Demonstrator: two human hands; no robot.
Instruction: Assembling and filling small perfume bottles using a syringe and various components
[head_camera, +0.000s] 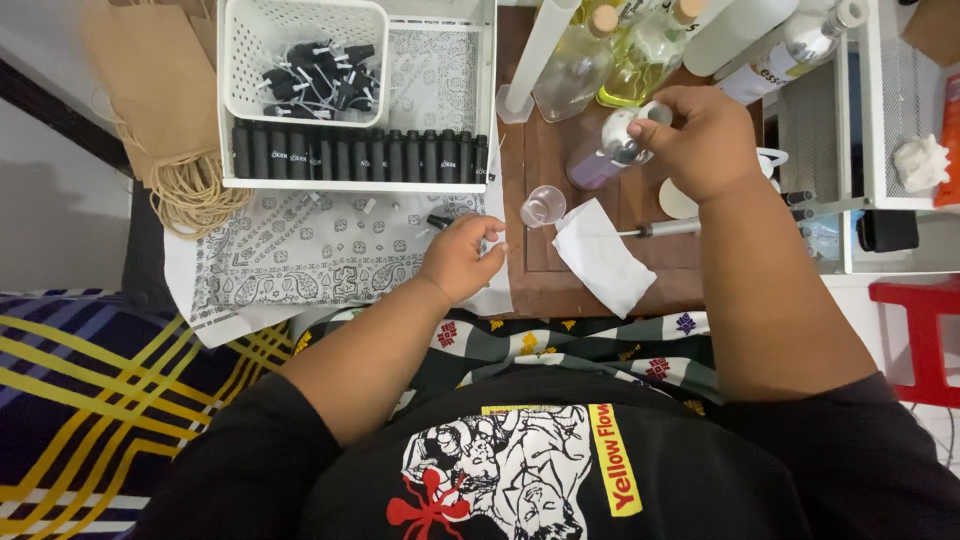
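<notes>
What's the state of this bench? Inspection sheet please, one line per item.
Surface: brown wooden tray, patterned cloth beside it.
Job's things: purple-tinted bottle, small clear cup, syringe, white tissue.
Clutter: row of black vials, white basket of sprayer tops, glass bottles.
Grippers: right hand holds the bottle; left hand pinches something small, unclear.
Cables: nothing seen.
Surroundings: white rack, red stool, paper bag.

Our right hand (705, 140) holds a bottle (608, 152) over the wooden tray (540, 275); a small cup (542, 206) and tissue (603, 256) lie below it, our left hand (462, 256) beside them, a row of vials (360, 154) farther left.
</notes>
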